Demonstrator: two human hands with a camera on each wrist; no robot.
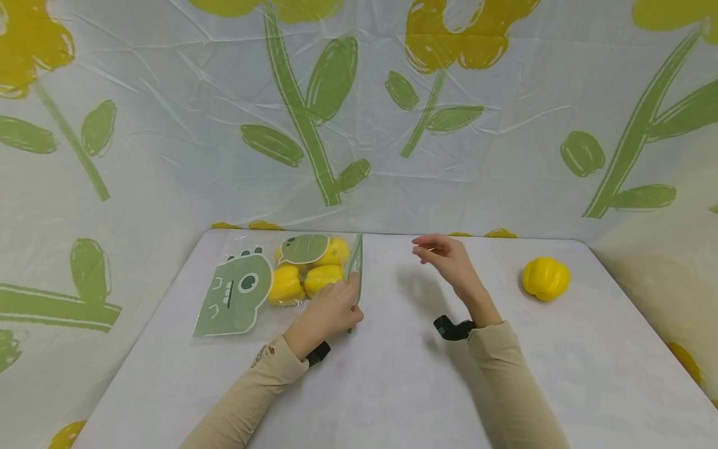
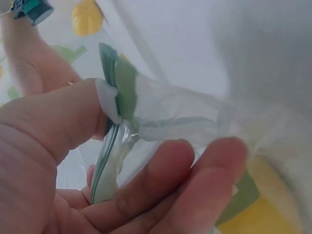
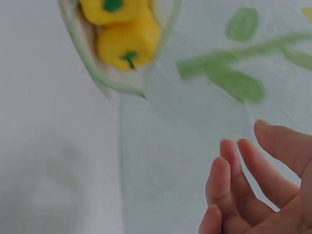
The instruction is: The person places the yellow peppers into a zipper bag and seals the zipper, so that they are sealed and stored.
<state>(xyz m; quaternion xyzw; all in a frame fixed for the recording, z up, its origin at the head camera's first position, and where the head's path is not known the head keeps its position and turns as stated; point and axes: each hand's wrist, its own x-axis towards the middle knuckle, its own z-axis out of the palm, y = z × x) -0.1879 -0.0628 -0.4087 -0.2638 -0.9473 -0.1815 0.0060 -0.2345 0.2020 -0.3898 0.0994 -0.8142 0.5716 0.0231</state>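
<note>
My left hand (image 1: 328,307) has a curled hold on the clear bag (image 1: 232,299), thumb pressed to its green edge strip (image 2: 127,90). The bag lies on the left half of the table (image 1: 392,380), its top against the far edge and its lower left corner near the left edge. Its mouth gapes toward my right; at least 3 yellow peppers (image 1: 285,285) sit inside, 2 showing green stems in the right wrist view.

My right hand (image 1: 451,268) hovers with fingers softly bent, thumb apart, holding nothing. A strip of tabletop separates it from the bag's mouth. On its other side, a wider stretch runs to 1 loose pepper (image 1: 546,279), near the right edge, well apart from both hands. Flowered cloth (image 1: 505,143) rises behind the far edge, limiting reach there.
</note>
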